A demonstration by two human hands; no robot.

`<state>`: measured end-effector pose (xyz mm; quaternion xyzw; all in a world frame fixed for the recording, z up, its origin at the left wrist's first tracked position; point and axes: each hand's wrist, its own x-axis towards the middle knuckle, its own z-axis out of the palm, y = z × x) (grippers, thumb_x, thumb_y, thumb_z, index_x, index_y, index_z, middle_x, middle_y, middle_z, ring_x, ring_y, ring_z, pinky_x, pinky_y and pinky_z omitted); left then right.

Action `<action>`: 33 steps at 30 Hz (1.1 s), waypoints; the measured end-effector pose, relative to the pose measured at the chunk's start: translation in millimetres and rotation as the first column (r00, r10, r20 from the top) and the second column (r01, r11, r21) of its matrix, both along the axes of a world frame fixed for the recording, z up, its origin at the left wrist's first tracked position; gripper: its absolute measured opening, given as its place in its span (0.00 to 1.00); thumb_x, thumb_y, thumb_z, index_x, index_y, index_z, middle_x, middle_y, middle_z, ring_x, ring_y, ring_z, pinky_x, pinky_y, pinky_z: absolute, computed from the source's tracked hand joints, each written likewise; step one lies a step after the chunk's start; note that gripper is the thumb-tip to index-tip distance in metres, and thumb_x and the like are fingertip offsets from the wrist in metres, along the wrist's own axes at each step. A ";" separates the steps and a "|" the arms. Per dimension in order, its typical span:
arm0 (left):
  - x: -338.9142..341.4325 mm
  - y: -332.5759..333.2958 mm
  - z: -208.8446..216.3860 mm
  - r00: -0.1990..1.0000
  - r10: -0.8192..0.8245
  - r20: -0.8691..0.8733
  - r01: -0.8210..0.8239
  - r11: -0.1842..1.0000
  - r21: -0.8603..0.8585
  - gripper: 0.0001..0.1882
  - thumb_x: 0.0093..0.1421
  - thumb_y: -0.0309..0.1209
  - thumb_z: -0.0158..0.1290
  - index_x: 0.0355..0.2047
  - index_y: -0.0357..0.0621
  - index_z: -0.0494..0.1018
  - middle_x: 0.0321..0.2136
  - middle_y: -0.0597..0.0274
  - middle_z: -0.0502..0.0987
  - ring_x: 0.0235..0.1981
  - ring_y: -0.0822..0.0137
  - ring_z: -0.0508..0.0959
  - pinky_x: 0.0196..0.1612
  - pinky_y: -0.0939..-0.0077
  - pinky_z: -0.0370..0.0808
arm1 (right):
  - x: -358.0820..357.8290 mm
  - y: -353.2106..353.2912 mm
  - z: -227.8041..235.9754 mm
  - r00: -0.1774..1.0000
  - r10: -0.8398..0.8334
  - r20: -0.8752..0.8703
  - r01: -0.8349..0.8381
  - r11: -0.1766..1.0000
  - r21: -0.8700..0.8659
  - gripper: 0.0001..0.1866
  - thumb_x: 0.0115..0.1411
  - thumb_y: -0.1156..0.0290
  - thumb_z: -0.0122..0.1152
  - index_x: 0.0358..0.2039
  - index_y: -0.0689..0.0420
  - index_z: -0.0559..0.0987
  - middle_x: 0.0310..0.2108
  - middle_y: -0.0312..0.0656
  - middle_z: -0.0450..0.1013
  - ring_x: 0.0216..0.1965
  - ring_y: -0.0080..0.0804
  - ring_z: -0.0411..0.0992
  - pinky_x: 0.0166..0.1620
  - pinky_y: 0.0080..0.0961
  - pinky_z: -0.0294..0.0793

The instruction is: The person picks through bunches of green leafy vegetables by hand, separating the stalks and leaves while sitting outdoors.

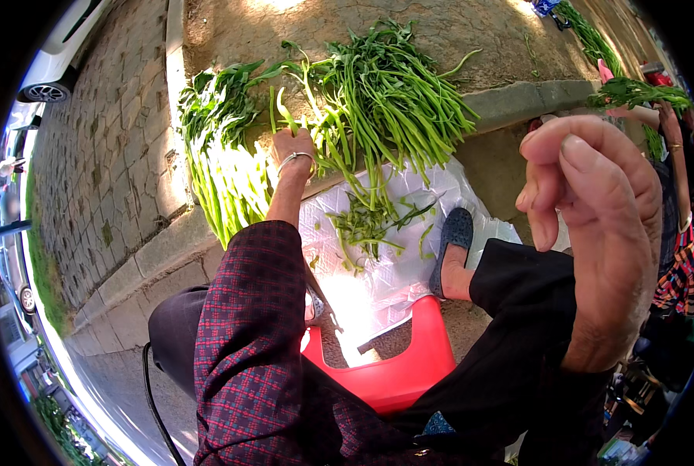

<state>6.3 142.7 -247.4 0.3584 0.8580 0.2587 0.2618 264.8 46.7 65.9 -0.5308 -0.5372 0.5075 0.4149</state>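
Observation:
My left hand (292, 146), with a bracelet on its wrist, reaches forward and is closed on a few water spinach stems (286, 113). To its left lies a pile of water spinach (226, 171), leaves at the far end, stems toward me. A larger bunch (393, 101) spreads to its right, over the kerb edge. My right hand (595, 202) is raised close to the camera at the right. Its fingers curl in and the thumb rests by the index finger; nothing shows in it. Trimmed leaves and stem bits (374, 225) lie on a white plastic sheet (432, 194) between my feet.
A red plastic stool (393, 373) is under me. A stone kerb (510, 109) runs behind the greens, with brick paving (106, 171) at the left. Parked cars (48, 85) stand at the far left. Another person's arm (673, 147) and more greens (638, 93) show at the right.

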 end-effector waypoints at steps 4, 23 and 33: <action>-3.9 2.8 7.6 0.999 0.008 0.051 -0.012 0.998 0.068 0.14 0.51 0.35 0.49 0.26 0.34 0.75 0.15 0.48 0.75 0.17 0.57 0.77 0.25 0.61 0.74 | -3.2 -0.8 -2.0 1.000 0.002 0.021 -0.003 1.000 0.028 0.16 0.61 0.66 0.45 0.35 0.67 0.74 0.19 0.37 0.66 0.20 0.21 0.64 0.22 0.14 0.62; 57.1 -35.7 -12.2 0.983 -0.170 -0.065 0.157 0.974 -0.161 0.14 0.44 0.32 0.54 0.25 0.29 0.75 0.26 0.37 0.76 0.32 0.44 0.78 0.36 0.55 0.73 | -11.6 -5.1 -8.8 0.998 0.029 -0.063 -0.023 0.996 0.086 0.15 0.60 0.67 0.46 0.34 0.67 0.75 0.19 0.38 0.66 0.18 0.20 0.62 0.24 0.15 0.62; 28.0 -33.6 -28.6 0.963 0.070 0.260 -0.121 0.975 0.188 0.15 0.44 0.35 0.50 0.25 0.33 0.75 0.19 0.44 0.76 0.22 0.50 0.78 0.29 0.62 0.73 | -19.9 16.7 -26.2 0.960 0.187 0.210 -0.182 0.982 -0.043 0.12 0.59 0.69 0.49 0.30 0.65 0.77 0.21 0.37 0.71 0.19 0.19 0.66 0.24 0.16 0.65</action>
